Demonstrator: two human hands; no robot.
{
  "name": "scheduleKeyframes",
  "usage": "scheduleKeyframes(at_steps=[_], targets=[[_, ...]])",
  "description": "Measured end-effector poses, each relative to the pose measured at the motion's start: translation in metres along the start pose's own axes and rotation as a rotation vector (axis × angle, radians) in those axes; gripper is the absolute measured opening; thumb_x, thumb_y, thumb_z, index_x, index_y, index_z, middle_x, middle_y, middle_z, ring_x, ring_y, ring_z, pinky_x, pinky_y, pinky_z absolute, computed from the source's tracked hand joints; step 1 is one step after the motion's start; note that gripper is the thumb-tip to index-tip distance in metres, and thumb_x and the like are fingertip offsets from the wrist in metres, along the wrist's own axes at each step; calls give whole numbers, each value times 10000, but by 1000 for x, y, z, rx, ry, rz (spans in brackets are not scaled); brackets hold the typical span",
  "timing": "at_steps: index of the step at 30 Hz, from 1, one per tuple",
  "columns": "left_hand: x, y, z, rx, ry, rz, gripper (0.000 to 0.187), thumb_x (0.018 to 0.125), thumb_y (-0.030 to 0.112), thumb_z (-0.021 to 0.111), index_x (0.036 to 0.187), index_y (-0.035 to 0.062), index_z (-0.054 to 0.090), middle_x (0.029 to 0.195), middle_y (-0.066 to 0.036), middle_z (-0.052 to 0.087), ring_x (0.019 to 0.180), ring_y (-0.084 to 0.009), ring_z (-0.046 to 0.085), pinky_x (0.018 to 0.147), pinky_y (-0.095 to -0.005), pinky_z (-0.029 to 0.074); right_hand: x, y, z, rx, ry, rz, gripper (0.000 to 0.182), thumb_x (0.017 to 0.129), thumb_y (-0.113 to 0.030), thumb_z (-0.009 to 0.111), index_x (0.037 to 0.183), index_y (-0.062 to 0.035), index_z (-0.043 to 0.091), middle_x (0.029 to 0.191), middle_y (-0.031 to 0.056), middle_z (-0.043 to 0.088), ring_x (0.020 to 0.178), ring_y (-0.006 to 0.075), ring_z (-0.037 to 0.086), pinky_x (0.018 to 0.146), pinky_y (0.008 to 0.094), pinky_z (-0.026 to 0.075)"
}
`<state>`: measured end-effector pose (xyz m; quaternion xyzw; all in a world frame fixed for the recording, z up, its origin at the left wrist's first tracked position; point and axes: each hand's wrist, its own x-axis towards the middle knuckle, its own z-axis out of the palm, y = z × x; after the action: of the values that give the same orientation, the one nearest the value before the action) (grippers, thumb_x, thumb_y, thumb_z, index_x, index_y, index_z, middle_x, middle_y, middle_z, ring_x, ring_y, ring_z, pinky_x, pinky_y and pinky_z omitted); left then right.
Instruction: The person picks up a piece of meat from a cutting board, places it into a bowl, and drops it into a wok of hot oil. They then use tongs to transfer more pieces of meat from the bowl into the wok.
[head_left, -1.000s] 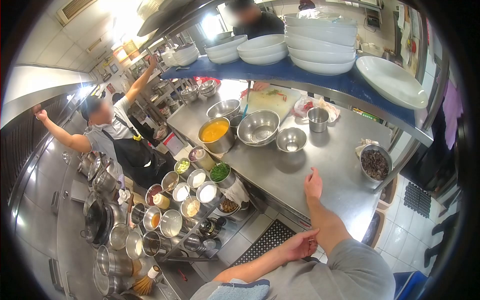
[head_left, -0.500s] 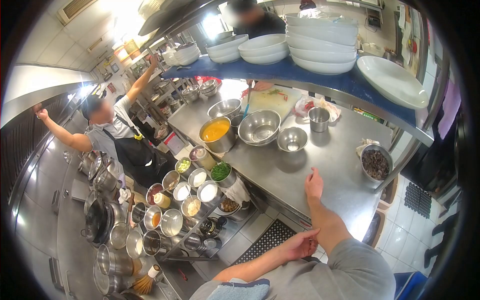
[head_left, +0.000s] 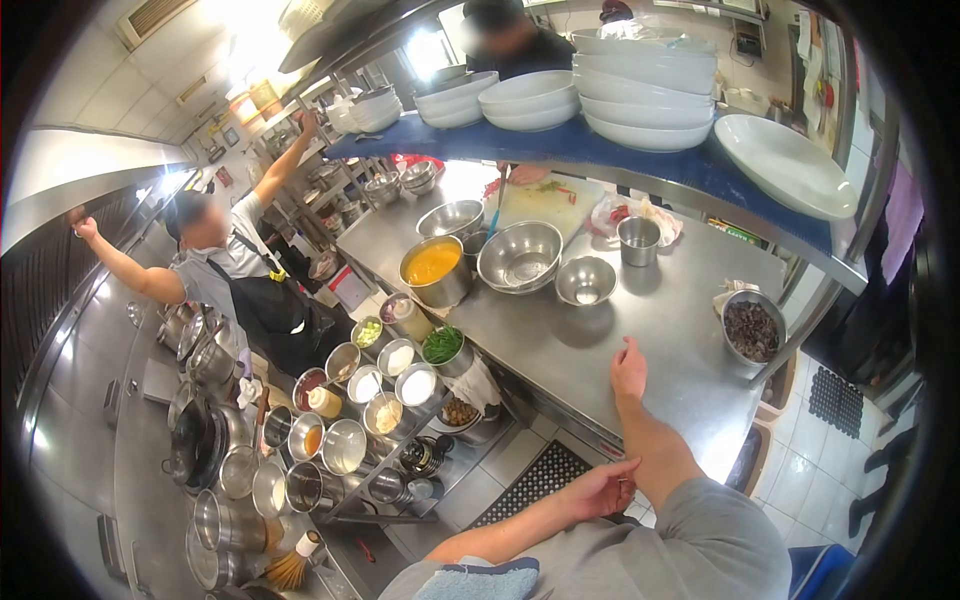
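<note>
My right hand (head_left: 629, 368) rests on the steel worktop (head_left: 560, 340), fingers loosely curled, holding nothing. My left hand (head_left: 600, 489) lies against my right forearm near the elbow, fingers apart and empty. Farther along the worktop stand a small steel bowl (head_left: 585, 280), a larger steel bowl (head_left: 519, 255) and a pot of orange liquid (head_left: 434, 268). To the right of my right hand sits a bowl of dark mushrooms (head_left: 751, 328).
A shelf on blue cloth (head_left: 560, 140) carries stacked white bowls (head_left: 640, 85). A person in a black apron (head_left: 235, 285) reaches up at left beside the stove pots (head_left: 215, 440). Another person stands behind a cutting board (head_left: 545, 198). Several condiment tins (head_left: 385, 385) line the counter edge.
</note>
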<state>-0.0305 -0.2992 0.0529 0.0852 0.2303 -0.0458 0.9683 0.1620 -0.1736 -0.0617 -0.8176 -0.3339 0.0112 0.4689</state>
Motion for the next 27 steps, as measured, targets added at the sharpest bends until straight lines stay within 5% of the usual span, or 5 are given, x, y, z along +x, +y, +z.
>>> scheduleKeyframes(at_steps=[22,27], targets=[[5,-3,-9,43,17,-33,234,912,342,599,951,111,613,835,47,574,712,-58,508,578,-182,363,2,-4,-3,-67,-77,-5,286,856,-102,491,1136,-71,542,806,233,622,796,412,590,709,514,440],[-35,8,40,716,160,416,241,924,247,590,760,105,486,636,64,396,549,-36,373,494,-198,304,3,18,14,-54,13,-146,316,848,-96,496,1160,-66,539,756,202,623,737,393,594,689,496,440]])
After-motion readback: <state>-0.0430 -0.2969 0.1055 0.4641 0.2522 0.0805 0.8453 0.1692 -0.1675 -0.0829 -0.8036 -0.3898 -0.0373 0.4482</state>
